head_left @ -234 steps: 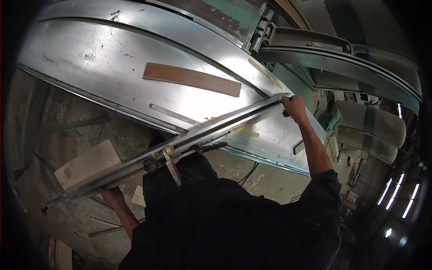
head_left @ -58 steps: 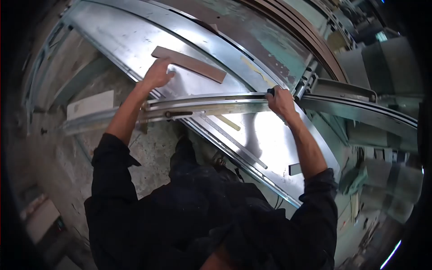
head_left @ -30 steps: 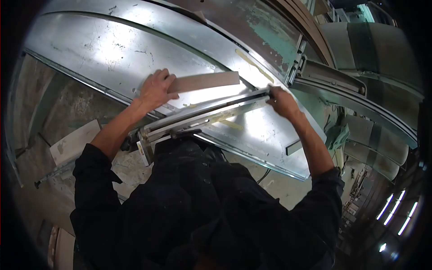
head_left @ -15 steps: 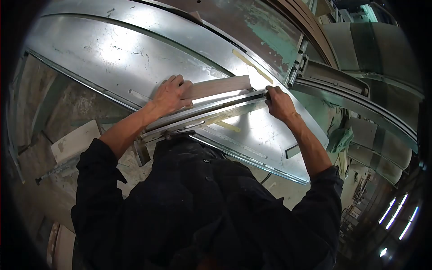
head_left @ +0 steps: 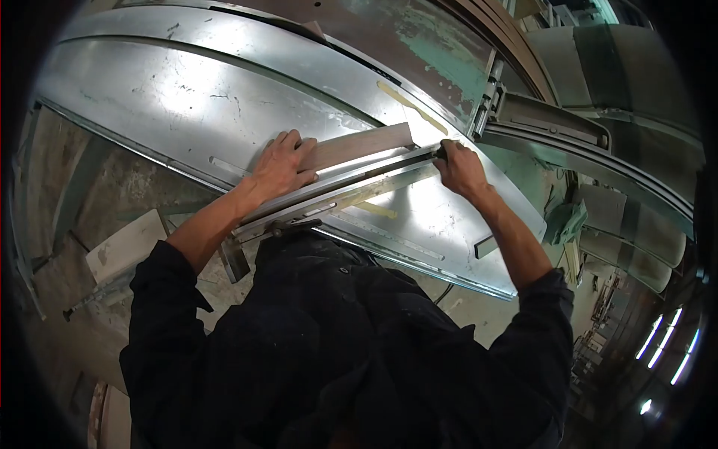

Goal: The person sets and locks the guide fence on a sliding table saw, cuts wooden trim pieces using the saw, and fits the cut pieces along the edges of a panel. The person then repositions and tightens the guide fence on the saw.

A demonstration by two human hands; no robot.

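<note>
My left hand (head_left: 283, 163) grips the near end of a brown wooden board (head_left: 363, 147), which lies along the long metal fence (head_left: 351, 173) on the shiny metal table (head_left: 179, 90). At the far end of the fence, my right hand (head_left: 459, 166) is closed round a small dark knob (head_left: 440, 152). The fence slants across the table, its lower left part passing below my left forearm. A dark clamp-like lever (head_left: 295, 226) sits on the fence's near side.
A pale board (head_left: 129, 245) is at the lower left beyond the table. A curved metal rail (head_left: 598, 165) runs off to the right. Yellow tape (head_left: 411, 107) marks the table, and a small dark-edged block (head_left: 486, 246) lies near its right edge. Machine panels stand at the upper right.
Since the oldest frame, my left hand has come up from the fence's lower end to the board, and the board now lies against the fence. Over the last half second little has moved.
</note>
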